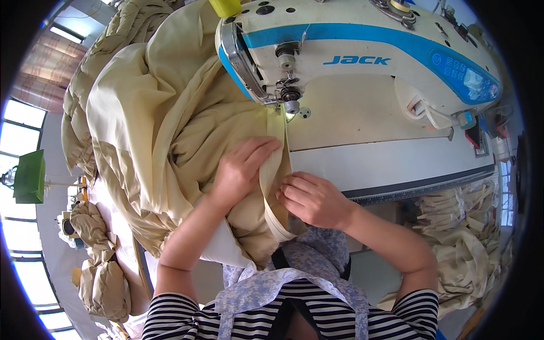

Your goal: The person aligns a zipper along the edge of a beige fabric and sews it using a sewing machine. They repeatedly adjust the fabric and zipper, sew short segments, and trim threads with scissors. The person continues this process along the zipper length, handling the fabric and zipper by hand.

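A large beige garment piece [198,122] lies bunched to the left of the white and blue sewing machine [351,42]. From under the presser foot [277,107] a pale strip, which looks like zipper tape [269,178], runs toward me along the cloth's edge. My left hand [243,170] presses closed fingers onto the garment beside this strip, just in front of the needle area. Curled around the cloth's right edge, my right hand [314,198] grips it a little nearer to me; its thumb is hidden. The strip's lower end curves over near my lap.
A ruler edge [419,190] lines the front of the white table [391,164]. Beige cloth pieces [459,243] are heaped at the right. Puffy beige garments [105,283] lie at the left, near a green lampshade-like object [29,177]. A yellow container [225,7] sits atop the machine.
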Demonstrator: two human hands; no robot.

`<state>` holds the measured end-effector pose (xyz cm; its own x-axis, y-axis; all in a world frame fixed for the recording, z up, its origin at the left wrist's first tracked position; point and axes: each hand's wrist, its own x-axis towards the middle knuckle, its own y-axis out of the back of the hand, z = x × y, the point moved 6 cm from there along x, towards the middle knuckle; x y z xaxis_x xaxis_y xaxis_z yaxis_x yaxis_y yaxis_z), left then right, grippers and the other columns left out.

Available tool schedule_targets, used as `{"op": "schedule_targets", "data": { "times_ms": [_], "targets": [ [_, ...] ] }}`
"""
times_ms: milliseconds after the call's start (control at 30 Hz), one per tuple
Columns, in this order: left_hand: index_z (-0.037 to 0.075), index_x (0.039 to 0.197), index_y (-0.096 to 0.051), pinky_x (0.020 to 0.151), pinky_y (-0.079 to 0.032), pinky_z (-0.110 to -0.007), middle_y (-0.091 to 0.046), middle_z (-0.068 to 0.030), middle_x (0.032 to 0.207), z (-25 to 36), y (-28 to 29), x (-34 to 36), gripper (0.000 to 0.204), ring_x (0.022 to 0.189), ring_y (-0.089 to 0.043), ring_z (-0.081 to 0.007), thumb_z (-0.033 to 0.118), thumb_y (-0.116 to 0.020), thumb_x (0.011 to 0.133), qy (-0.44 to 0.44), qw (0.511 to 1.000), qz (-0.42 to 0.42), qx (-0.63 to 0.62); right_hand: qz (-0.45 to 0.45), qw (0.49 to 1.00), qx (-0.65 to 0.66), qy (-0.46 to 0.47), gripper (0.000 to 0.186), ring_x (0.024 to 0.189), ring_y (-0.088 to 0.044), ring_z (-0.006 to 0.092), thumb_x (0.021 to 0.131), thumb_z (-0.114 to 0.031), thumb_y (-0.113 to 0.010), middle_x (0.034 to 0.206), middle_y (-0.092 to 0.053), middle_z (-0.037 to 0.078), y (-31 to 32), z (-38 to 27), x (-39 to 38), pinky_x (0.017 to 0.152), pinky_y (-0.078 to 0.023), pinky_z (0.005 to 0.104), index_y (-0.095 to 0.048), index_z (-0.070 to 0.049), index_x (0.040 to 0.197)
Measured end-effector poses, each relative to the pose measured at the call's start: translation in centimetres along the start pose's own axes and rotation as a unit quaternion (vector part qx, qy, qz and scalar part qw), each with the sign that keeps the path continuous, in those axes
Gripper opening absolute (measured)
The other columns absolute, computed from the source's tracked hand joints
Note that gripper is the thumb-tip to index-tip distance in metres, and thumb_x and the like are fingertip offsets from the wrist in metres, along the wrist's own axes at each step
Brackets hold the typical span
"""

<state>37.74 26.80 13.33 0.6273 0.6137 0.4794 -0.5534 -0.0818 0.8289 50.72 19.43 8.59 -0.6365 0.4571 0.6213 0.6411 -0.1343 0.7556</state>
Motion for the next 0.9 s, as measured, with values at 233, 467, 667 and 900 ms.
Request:
{"op": "schedule_targets", "data": {
  "times_ms": [233, 467, 667, 900],
  "targets": [
    [0.003, 0.111, -0.070, 0.098, -0.052, -0.044, -0.071, -0.0105, 0.113, -0.9, 0.7, 1.2, 0.035, 0.108, -0.067, -0.0302, 0.000, -0.067, 0.076, -0.011, 1.000, 0.012, -0.006, 0.025, 0.999, 0.024, 0.016, 0.020, 0.100, -0.068, 0.0217, 0.077, -0.010, -0.072, 0.099, -0.070, 0.005, 0.8, -0.5, -1.2, 0.090, -0.057, 0.0366, -0.071, -0.004, 0.096],
    [0.007, 0.107, -0.072, 0.109, -0.045, -0.051, -0.073, -0.0041, 0.112, -0.6, -1.5, 0.8, 0.033, 0.112, -0.068, -0.0249, 0.003, -0.065, 0.075, -0.103, 0.990, -0.083, 0.041, 0.043, 0.995, 0.086, -0.008, 0.012, 0.099, -0.068, 0.0203, 0.085, -0.012, -0.068, 0.097, -0.070, 0.004, 1.2, 0.0, -0.9, 0.100, -0.054, 0.0384, -0.070, -0.004, 0.094],
    [0.009, 0.104, -0.071, 0.103, -0.047, -0.049, -0.073, -0.0009, 0.111, -0.8, -1.9, 0.8, 0.032, 0.109, -0.069, -0.0207, 0.006, -0.068, 0.072, -0.115, 0.987, -0.085, 0.070, 0.027, 0.994, 0.099, -0.023, 0.013, 0.099, -0.068, 0.0198, 0.084, -0.011, -0.069, 0.097, -0.070, 0.005, 1.6, 0.2, -0.7, 0.099, -0.055, 0.0381, -0.070, -0.004, 0.095],
    [0.010, 0.102, -0.070, 0.094, -0.047, -0.044, -0.073, -0.0011, 0.108, -0.9, -2.0, 0.8, 0.031, 0.104, -0.069, -0.0192, 0.010, -0.072, 0.071, -0.120, 0.989, -0.069, 0.059, 0.013, 0.996, 0.090, -0.024, 0.016, 0.098, -0.069, 0.0199, 0.079, -0.011, -0.071, 0.099, -0.069, 0.005, 1.7, 0.3, -0.3, 0.096, -0.056, 0.0369, -0.070, -0.005, 0.095]
  ]
}}
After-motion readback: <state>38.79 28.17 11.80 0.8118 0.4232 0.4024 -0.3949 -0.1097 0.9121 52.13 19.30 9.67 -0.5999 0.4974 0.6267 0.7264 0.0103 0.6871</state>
